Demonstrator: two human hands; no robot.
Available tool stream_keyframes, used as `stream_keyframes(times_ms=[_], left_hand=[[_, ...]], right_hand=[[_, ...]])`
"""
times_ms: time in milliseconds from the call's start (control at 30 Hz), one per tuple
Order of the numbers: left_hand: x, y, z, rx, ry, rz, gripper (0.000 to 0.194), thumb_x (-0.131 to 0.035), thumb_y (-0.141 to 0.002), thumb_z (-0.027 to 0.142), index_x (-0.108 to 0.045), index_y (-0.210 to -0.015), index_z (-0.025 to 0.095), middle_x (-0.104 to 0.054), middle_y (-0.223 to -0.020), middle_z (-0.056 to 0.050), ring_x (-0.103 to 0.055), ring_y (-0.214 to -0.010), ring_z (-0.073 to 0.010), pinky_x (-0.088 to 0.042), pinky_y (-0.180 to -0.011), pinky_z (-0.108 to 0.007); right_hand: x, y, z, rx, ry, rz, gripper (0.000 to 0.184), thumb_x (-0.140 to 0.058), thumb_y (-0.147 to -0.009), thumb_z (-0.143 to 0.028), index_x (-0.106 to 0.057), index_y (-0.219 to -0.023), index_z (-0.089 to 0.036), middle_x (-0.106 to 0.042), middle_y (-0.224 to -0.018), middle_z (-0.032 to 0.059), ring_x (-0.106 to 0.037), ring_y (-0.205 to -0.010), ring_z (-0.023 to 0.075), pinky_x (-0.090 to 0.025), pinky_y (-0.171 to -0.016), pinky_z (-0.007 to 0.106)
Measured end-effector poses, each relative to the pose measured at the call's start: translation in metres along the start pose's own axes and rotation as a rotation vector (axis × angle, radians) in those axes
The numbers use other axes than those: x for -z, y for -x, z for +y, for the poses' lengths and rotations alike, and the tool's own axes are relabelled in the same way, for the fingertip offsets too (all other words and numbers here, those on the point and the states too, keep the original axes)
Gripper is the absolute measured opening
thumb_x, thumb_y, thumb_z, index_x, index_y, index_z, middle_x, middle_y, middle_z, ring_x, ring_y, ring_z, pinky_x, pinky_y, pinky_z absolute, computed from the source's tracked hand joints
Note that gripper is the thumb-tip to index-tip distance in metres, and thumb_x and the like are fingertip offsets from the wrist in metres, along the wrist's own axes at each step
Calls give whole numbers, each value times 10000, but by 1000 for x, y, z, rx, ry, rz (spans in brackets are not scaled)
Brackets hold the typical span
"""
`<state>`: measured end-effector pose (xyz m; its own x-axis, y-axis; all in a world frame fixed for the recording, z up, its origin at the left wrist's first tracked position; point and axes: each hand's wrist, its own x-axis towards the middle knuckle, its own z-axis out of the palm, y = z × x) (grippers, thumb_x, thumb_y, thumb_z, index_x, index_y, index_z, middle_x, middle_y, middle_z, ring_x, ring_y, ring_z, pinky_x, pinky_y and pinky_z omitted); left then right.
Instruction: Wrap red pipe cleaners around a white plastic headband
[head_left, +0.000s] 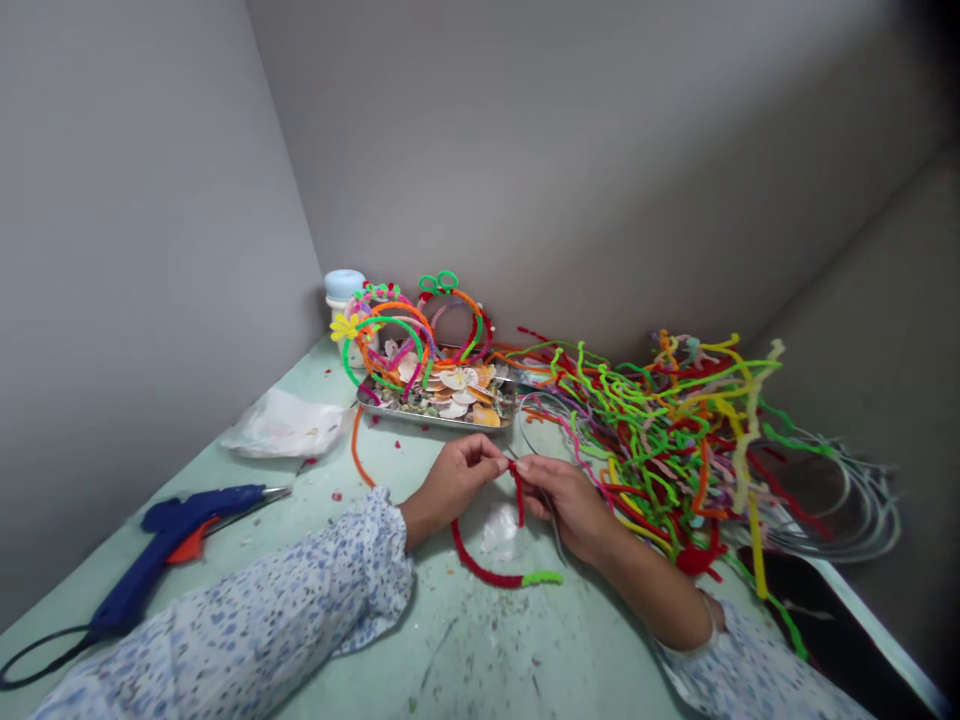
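Observation:
Between my fingertips, above the middle of the table, is a red pipe cleaner. My left hand pinches it from the left, and my right hand pinches it from the right, close together. One short red end hangs down beside my right fingers. Below my left hand curves a longer fuzzy red length with a bright green tip. Whether it joins the pinched piece is hidden by my left hand. A thin grey wire passes by my right hand.
Behind my hands, a metal tray holds shells, with colourful pipe-cleaner headbands on it. A tangled pipe-cleaner pile and coiled wire lie right. At left are a blue glue gun, a white plastic bag and a blue-lidded bottle.

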<state>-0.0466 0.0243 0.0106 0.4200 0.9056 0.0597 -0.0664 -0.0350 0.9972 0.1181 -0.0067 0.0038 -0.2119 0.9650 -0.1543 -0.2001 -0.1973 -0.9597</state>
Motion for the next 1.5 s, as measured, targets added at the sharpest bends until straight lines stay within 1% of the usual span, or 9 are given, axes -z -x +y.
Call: stream_keyframes(times_ms=[133,233,367,500,567,667,833,1067,1500], left_hand=[[0,0,1,14,3,1,220,-652,-731,346,-562,-729,145,-418,-517,73,-311,-468,-60,-251,-498,-213],[0,-1,1,28,-5,9,210,-644,-728,337,-561,-715,144,-422,-516,70,-320,-465,-61,-249,-493,-215],[0,-3,-1,56,-13,36,191,-624,-731,326,-566,-725,145,-427,-517,65,-331,-456,-66,-229,-461,-217],[1,-4,-4,71,-21,45,169,-607,-741,312,-565,-733,148,-415,-503,66,-330,-442,-66,-221,-442,-215],[2,-4,-6,77,-23,43,168,-606,-741,312,-563,-731,150,-408,-496,68,-326,-434,-65,-215,-435,-215],[2,-5,-8,81,-20,34,167,-605,-741,315,-562,-732,153,-401,-490,71,-318,-425,-63,-208,-430,-217],[2,-6,-8,77,-27,32,167,-608,-736,313,-567,-729,152,-411,-498,66,-325,-433,-65,-222,-437,-219],[1,-5,-7,72,-17,29,179,-612,-735,322,-568,-719,149,-403,-496,66,-318,-438,-64,-210,-441,-218],[2,-6,-11,81,-13,31,182,-615,-737,330,-574,-731,153,-413,-504,63,-325,-442,-63,-216,-444,-214]], right_hand=[[1,0,-1,-15,15,-6,261,-618,-755,-392,-506,-676,-171,-393,-512,-77,-320,-409,56,-164,-418,217],[3,0,0,18,74,12,245,-601,-783,-390,-527,-708,-169,-434,-526,-67,-361,-431,64,-219,-433,210],[4,0,3,176,251,71,207,-565,-824,-372,-596,-833,-168,-511,-594,-41,-446,-518,94,-336,-503,220],[5,0,8,375,537,137,208,-530,-828,-257,-626,-1000,-192,-615,-816,13,-542,-680,135,-425,-609,250],[5,0,9,474,703,173,233,-506,-817,-189,-632,-1013,-200,-627,-904,34,-568,-771,158,-446,-676,272],[4,1,9,580,908,221,259,-489,-810,-138,-636,-1014,-201,-623,-900,46,-579,-817,178,-455,-718,291],[5,2,10,685,1079,245,232,-507,-827,-136,-634,-1012,-197,-629,-905,63,-595,-827,191,-467,-709,296],[6,3,11,709,1202,263,196,-535,-853,-175,-618,-1028,-203,-625,-916,60,-594,-771,177,-465,-692,286],[8,4,13,740,1336,285,189,-482,-900,-199,-619,-1030,-192,-638,-896,70,-608,-840,189,-457,-738,284]])
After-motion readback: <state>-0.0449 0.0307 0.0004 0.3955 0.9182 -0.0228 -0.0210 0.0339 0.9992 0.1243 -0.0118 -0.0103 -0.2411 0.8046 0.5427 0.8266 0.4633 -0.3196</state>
